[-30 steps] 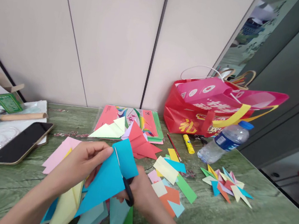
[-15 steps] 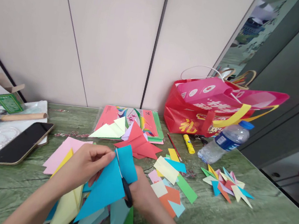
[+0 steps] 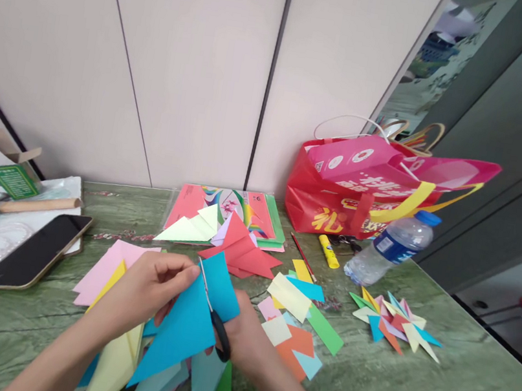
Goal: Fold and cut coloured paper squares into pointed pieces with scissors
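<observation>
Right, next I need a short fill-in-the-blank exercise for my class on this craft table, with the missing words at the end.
1. The left hand holds paper coloured ____.
2. The right hand holds a pair of black-handled ____.
3. Near the red bag is a clear plastic ____ with a blue cap.
4. Just beyond the phone lies a wooden-handled ____.

Missing words: blue; scissors; bottle; hammer.

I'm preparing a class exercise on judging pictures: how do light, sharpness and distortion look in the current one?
Head view: soft light on the left hand, right hand and blue paper; head view: grey surface at right darker than the pale panels; head view: background clutter at upper right looks soft; head view: panel seams lean differently, perhaps wide-angle distortion.
</observation>
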The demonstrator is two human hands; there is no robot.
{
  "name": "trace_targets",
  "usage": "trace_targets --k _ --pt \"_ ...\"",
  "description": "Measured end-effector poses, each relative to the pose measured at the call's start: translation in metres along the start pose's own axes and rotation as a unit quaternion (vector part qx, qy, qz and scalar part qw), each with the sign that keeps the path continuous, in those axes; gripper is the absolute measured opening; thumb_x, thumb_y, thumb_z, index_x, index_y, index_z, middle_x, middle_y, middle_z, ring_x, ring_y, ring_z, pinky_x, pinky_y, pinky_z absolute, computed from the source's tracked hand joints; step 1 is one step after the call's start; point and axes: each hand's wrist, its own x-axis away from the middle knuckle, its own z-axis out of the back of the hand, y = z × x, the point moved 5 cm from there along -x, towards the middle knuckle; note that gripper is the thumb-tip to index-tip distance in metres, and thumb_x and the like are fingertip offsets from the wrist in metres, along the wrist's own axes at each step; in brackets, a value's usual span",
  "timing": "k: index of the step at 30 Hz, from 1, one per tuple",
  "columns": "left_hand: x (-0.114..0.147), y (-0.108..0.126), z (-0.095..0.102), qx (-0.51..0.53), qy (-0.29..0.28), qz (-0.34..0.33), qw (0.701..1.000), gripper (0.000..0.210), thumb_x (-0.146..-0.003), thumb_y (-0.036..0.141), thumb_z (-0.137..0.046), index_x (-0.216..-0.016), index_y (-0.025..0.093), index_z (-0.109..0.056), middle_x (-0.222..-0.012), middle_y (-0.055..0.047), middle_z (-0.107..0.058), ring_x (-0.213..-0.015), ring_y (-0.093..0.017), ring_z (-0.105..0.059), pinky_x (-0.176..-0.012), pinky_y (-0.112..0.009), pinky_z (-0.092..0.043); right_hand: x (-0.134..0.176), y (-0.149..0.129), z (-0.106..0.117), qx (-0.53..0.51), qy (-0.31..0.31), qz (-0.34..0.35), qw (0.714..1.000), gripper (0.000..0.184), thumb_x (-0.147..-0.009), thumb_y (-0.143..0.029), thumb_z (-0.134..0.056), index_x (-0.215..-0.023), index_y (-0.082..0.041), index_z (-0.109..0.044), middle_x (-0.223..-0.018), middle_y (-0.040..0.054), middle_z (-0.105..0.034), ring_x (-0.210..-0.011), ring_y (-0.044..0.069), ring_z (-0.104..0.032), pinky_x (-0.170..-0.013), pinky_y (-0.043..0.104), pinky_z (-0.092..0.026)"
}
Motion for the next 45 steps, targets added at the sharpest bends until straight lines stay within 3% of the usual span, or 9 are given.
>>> trace_targets --k 5,11,14,18,20,26,29,38,45 --pt "-0.003 0.001 0.001 0.014 0.011 -0.033 0.999 0.037 -0.084 0.038 -0.043 -0.052 0.02 -0.04 -0.049 0.006 -0.038 -0.044 -0.01 -0.044 -0.043 -0.021 -0.034 -0.001 0.001 0.0 -0.015 0.012 -0.003 1.0 0.017 -0.055 -0.023 -0.05 -0.04 -0.019 -0.043 -0.037 -0.0046 -0.042 -0.036 0.008 -0.037 -0.035 0.02 -0.027" --pt "-0.004 0.008 0.0 0.026 0.002 -0.078 0.997 0.029 -0.084 0.032 -0.046 -0.062 0.018 -0.059 -0.073 -0.003 -0.064 -0.071 -0.018 -0.058 -0.064 -0.026 -0.044 -0.01 0.017 -0.001 -0.079 0.006 0.054 0.995 0.029 -0.053 -0.035 -0.071 -0.058 -0.018 -0.049 -0.042 -0.0077 -0.044 -0.037 0.008 -0.039 -0.037 0.019 -0.031" --pt "-0.004 0.011 0.0 0.031 0.007 -0.083 0.996 0.032 -0.083 0.032 -0.047 -0.054 0.018 -0.054 -0.083 -0.005 -0.068 -0.081 -0.021 -0.06 -0.067 -0.027 -0.044 -0.013 0.018 0.01 -0.084 0.091 0.092 0.988 0.029 -0.061 -0.037 -0.07 -0.069 -0.018 -0.05 -0.045 -0.0086 -0.045 -0.038 0.007 -0.038 -0.038 0.019 -0.033" --pt "-0.006 0.004 0.005 -0.01 0.013 -0.058 0.998 0.036 -0.082 0.037 -0.047 -0.051 0.019 -0.05 -0.065 -0.001 -0.062 -0.063 -0.017 -0.057 -0.053 -0.023 -0.039 -0.01 0.007 0.047 0.029 0.296 0.195 0.935 0.023 -0.075 -0.039 -0.058 -0.085 -0.02 -0.049 -0.063 -0.0028 -0.056 -0.058 0.013 -0.057 -0.054 0.023 -0.045" --pt "-0.007 -0.005 0.013 -0.069 0.031 -0.034 0.997 0.038 -0.082 0.041 -0.046 -0.051 0.02 -0.05 -0.05 0.002 -0.053 -0.05 -0.015 -0.05 -0.044 -0.022 -0.032 -0.012 0.003 0.067 0.186 0.365 0.198 0.891 0.019 -0.082 -0.036 -0.047 -0.091 -0.019 -0.048 -0.077 0.0025 -0.063 -0.07 0.016 -0.061 -0.064 0.026 -0.048" --pt "-0.008 -0.03 0.036 -0.351 0.08 0.055 0.931 0.024 -0.08 0.032 -0.045 -0.08 0.022 -0.066 -0.077 -0.008 -0.071 -0.072 -0.029 -0.064 -0.057 -0.031 -0.04 -0.03 0.024 0.114 0.324 0.404 0.125 0.846 0.031 -0.063 -0.008 -0.056 -0.092 -0.019 -0.06 -0.086 0.0067 -0.066 -0.086 0.024 -0.058 -0.075 0.031 -0.038" --pt "-0.01 -0.029 0.033 -0.384 0.091 0.056 0.917 0.029 -0.079 0.028 -0.045 -0.096 0.017 -0.066 -0.1 -0.016 -0.07 -0.09 -0.034 -0.063 -0.068 -0.036 -0.043 -0.035 0.033 0.12 0.359 0.408 0.097 0.834 0.035 -0.057 -0.001 -0.055 -0.085 -0.02 -0.063 -0.076 0.004 -0.065 -0.079 0.024 -0.057 -0.07 0.029 -0.034" --pt "-0.015 -0.014 -0.014 -0.069 0.024 -0.009 0.997 0.029 -0.079 0.042 -0.051 -0.072 0.019 -0.068 -0.073 -0.004 -0.072 -0.072 -0.024 -0.064 -0.064 -0.031 -0.047 -0.028 0.014 0.107 0.301 0.398 0.178 0.848 0.015 -0.07 -0.019 -0.057 -0.085 -0.021 -0.058 -0.068 0.0008 -0.062 -0.067 0.02 -0.058 -0.064 0.027 -0.038" --pt "-0.016 -0.02 -0.036 0.273 0.018 0.051 0.961 0.042 -0.074 0.046 -0.063 -0.102 0.015 -0.062 -0.091 -0.006 -0.071 -0.085 -0.022 -0.064 -0.079 -0.035 -0.05 -0.008 -0.005 0.057 0.166 0.334 0.251 0.893 0.013 -0.075 -0.029 -0.056 -0.077 -0.02 -0.046 -0.07 -0.0016 -0.057 -0.063 0.013 -0.056 -0.06 0.024 -0.046"
